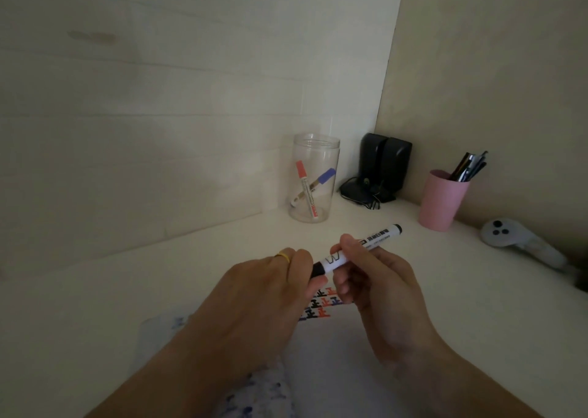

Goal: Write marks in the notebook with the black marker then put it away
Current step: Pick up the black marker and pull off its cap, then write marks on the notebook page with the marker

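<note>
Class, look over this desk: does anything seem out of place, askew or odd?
Nothing is spilled or damaged. The red marker and blue marker lean crossed inside the clear jar, and a white controller lies beside the pink cup.

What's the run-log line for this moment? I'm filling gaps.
stage: cap handling | right hand: holds marker | left hand: grips cap end | notebook: marks present | jar: two markers

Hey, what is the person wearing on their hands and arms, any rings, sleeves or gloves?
Both hands are bare, with no gloves. The left hand wears a thin yellow ring on one finger. The right hand shows no ring or other jewellery. Both forearms are bare as far as the picture shows: no sleeves, watch or bracelets in view.
</note>
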`<state>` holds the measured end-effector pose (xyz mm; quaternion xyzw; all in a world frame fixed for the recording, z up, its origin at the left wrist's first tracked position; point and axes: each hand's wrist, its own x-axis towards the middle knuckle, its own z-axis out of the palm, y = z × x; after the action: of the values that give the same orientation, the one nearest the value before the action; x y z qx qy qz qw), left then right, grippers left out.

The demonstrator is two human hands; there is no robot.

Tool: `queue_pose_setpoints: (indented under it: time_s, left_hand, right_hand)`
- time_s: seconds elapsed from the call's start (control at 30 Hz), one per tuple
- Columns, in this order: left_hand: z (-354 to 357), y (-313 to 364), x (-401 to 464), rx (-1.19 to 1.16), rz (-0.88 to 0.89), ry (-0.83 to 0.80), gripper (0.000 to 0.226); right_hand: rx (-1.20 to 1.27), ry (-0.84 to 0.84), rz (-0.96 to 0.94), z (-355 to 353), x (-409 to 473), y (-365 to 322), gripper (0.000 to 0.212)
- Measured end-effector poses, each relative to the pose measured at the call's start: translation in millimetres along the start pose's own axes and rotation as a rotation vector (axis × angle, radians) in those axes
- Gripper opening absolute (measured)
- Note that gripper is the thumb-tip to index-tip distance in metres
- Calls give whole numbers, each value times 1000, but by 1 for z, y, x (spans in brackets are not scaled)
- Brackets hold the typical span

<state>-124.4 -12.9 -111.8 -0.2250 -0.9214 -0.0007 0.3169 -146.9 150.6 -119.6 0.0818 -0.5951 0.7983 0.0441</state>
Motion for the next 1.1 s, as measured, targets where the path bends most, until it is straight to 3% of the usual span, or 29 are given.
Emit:
queue_pose_setpoints:
  time_s: [0.1,0.17,0.23,0.3,0.33,0.37,0.4,0.43,0.5,0.57,0.73,0.93,1.1]
  left_hand:
    - [3,-1,4,-39,-1,-86,44]
    - [-2,10,8,-246,-61,-193,53]
    - [-3,15,7,-744,-228,-256,50]
    - [-11,3,8,-1605,-515,-386,49]
    - [-16,-9,5,-1914,-594,-397,44]
    - [-21,-19,3,-2045,-640,-382,42]
    - [-24,-28,1,-2001,-654,-283,42]
    - [-23,-31,1,-1772,-611,-145,45]
    - [-8,-22,-1,-1035,-373,74,46]
    - [11,-18,-7,-651,-199,51,39]
    - [26,-37,-14,-524,-114,-85,30]
    - [34,-42,-12,-481,54,-186,19]
    - [46,-46,-10,-548,100,-239,22]
  right_hand:
    - [-8,85,-7,0,3,2,31]
    - [-17,112,-23,5,3,4,32]
    - [4,140,-53,4,6,-2,34]
    - [168,275,-67,-13,18,-19,35]
    - [241,366,-82,-27,23,-30,34]
    - [239,429,-114,-40,23,-36,34]
    - [200,432,-159,-44,22,-37,34]
    - [136,369,-191,-38,19,-37,35]
    - [38,270,-133,-21,11,-19,35]
    - [13,238,-54,-12,15,-12,27]
    - [-39,269,141,-27,38,-27,17]
    - [-261,113,90,-44,36,-20,21]
    - [-285,79,112,-54,17,2,4]
